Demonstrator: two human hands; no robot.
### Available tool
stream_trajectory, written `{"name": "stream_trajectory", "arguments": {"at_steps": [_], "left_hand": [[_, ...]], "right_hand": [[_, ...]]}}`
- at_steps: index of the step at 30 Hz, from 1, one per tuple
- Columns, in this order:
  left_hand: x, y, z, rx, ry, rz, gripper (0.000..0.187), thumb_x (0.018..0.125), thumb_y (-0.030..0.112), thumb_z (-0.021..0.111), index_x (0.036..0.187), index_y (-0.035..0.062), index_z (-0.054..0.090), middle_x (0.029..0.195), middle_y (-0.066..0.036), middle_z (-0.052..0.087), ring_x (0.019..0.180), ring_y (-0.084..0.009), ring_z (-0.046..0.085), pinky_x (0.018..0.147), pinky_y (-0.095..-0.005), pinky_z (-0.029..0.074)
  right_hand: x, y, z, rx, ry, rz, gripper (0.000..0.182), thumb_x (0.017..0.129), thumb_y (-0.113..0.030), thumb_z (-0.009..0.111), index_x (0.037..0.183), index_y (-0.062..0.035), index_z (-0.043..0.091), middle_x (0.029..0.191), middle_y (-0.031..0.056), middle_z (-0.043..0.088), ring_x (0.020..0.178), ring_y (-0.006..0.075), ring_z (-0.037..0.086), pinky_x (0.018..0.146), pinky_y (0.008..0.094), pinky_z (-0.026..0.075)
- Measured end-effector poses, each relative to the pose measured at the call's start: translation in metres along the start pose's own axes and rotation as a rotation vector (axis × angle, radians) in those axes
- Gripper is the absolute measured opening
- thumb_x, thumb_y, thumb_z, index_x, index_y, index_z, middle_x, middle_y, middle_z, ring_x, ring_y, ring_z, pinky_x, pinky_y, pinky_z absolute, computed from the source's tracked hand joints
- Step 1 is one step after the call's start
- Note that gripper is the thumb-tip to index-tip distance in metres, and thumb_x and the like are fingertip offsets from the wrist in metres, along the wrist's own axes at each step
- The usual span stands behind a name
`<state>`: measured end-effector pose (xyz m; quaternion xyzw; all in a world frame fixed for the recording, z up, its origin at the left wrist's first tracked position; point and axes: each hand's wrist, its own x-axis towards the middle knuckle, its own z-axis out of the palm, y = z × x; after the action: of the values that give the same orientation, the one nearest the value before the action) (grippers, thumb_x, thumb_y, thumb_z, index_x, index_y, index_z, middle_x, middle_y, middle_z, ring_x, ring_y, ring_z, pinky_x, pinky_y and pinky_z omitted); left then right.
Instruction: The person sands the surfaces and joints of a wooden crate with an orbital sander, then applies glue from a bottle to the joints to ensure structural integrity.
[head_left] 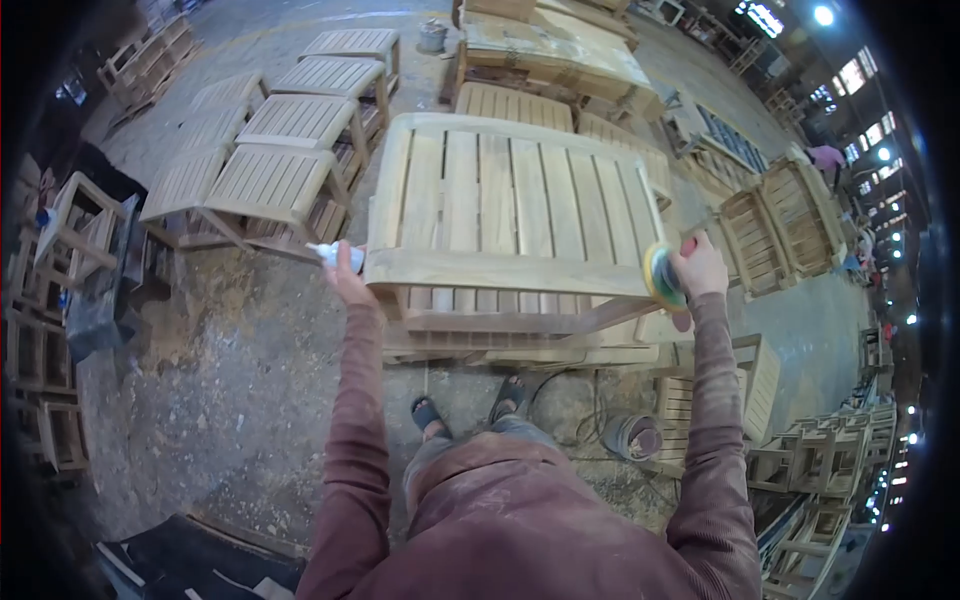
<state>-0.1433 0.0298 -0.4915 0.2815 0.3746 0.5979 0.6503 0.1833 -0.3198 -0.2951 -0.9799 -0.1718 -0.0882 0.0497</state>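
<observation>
Holding small white nozzle-tipped bottle (334, 256) and round yellow-rimmed handheld tool (662, 278) at pale slatted wooden tabletop (490, 266)

Clamps fingers of left hand (350, 284) around bottle, just beside tabletop's near left corner, with nozzle pointing left. Clamps fingers of right hand (704, 268) on tool, at near right corner; cannot tell tool-to-wood contact. Has tabletop directly ahead. Stands in dark sandals (426, 412) on stained grey floor (250, 350). Note grey bucket (633, 437) right of feet; rows of pale slatted wooden tables (275, 185) off left.
</observation>
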Motion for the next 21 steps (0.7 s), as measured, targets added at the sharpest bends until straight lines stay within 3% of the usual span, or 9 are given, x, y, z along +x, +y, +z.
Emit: {"name": "stream_trajectory", "arguments": {"at_steps": [7,9,11,14,15,17,19,21], "left_hand": [[0.004,-0.002,-0.001,-0.007,-0.033,0.018,0.032,0.086,0.023,0.061,0.106,0.0017,0.049,0.084,-0.011,0.061,0.069,-0.0209,0.061,0.063,-0.0323,0.050],[-0.001,0.004,0.002,-0.023,-0.028,0.012,0.031,0.086,0.023,0.061,0.106,0.0026,0.049,0.086,-0.009,0.059,0.070,-0.0191,0.061,0.062,-0.0315,0.050],[0.000,0.004,0.000,-0.053,-0.031,-0.016,0.029,0.086,0.023,0.062,0.105,0.0038,0.048,0.087,-0.006,0.057,0.070,-0.0174,0.060,0.061,-0.0307,0.050],[-0.001,0.009,0.001,0.007,-0.031,0.029,0.030,0.086,0.023,0.061,0.105,0.0041,0.048,0.087,-0.006,0.057,0.070,-0.0173,0.060,0.061,-0.0306,0.050],[-0.006,0.013,0.002,0.017,-0.050,-0.004,0.035,0.084,0.025,0.063,0.107,0.0020,0.049,0.089,-0.008,0.058,0.076,-0.0180,0.059,0.069,-0.0311,0.048],[-0.009,0.015,0.002,0.008,-0.045,-0.041,0.037,0.085,0.025,0.063,0.109,0.0021,0.048,0.091,-0.007,0.058,0.080,-0.0168,0.058,0.071,-0.0306,0.047],[-0.005,0.012,0.000,-0.006,-0.040,-0.073,0.038,0.085,0.025,0.063,0.111,0.0022,0.047,0.093,-0.007,0.057,0.083,-0.0156,0.057,0.073,-0.0302,0.046],[0.003,0.006,-0.006,0.149,-0.129,0.006,0.037,0.086,0.026,0.061,0.109,0.0031,0.045,0.088,-0.011,0.059,0.078,-0.0225,0.061,0.070,-0.0330,0.048]], "right_hand": [[-0.092,-0.234,-0.026,0.259,-0.134,-0.557,0.023,0.072,-0.021,0.056,0.091,-0.0079,0.057,0.082,0.0167,0.064,0.089,0.0331,0.060,0.073,0.0442,0.051],[-0.106,-0.281,-0.006,0.336,-0.138,-0.710,0.031,0.074,-0.029,0.056,0.098,-0.0093,0.055,0.086,0.0219,0.058,0.083,0.0377,0.061,0.072,0.0444,0.052],[-0.131,-0.314,-0.011,0.366,-0.127,-0.758,0.027,0.075,-0.027,0.056,0.095,-0.0089,0.055,0.084,0.0213,0.059,0.084,0.0372,0.061,0.070,0.0447,0.052],[-0.147,-0.325,-0.011,0.362,-0.199,-0.802,0.024,0.074,-0.025,0.055,0.092,-0.0084,0.055,0.083,0.0216,0.059,0.081,0.0368,0.061,0.068,0.0457,0.051],[-0.145,-0.321,-0.010,0.362,-0.202,-0.808,0.024,0.074,-0.025,0.055,0.092,-0.0084,0.055,0.083,0.0216,0.059,0.081,0.0368,0.061,0.068,0.0457,0.051],[-0.135,-0.298,-0.007,0.363,-0.136,-0.903,0.022,0.073,-0.024,0.055,0.089,-0.0082,0.054,0.081,0.0214,0.058,0.076,0.0362,0.061,0.066,0.0459,0.051],[-0.121,-0.274,-0.008,0.326,-0.229,-0.852,0.024,0.072,-0.026,0.056,0.089,-0.0089,0.053,0.080,0.0204,0.058,0.073,0.0360,0.060,0.067,0.0455,0.051],[-0.116,-0.250,-0.020,0.285,-0.230,-0.779,0.029,0.070,-0.028,0.059,0.092,-0.0104,0.054,0.081,0.0191,0.057,0.075,0.0354,0.060,0.068,0.0445,0.051]]}}
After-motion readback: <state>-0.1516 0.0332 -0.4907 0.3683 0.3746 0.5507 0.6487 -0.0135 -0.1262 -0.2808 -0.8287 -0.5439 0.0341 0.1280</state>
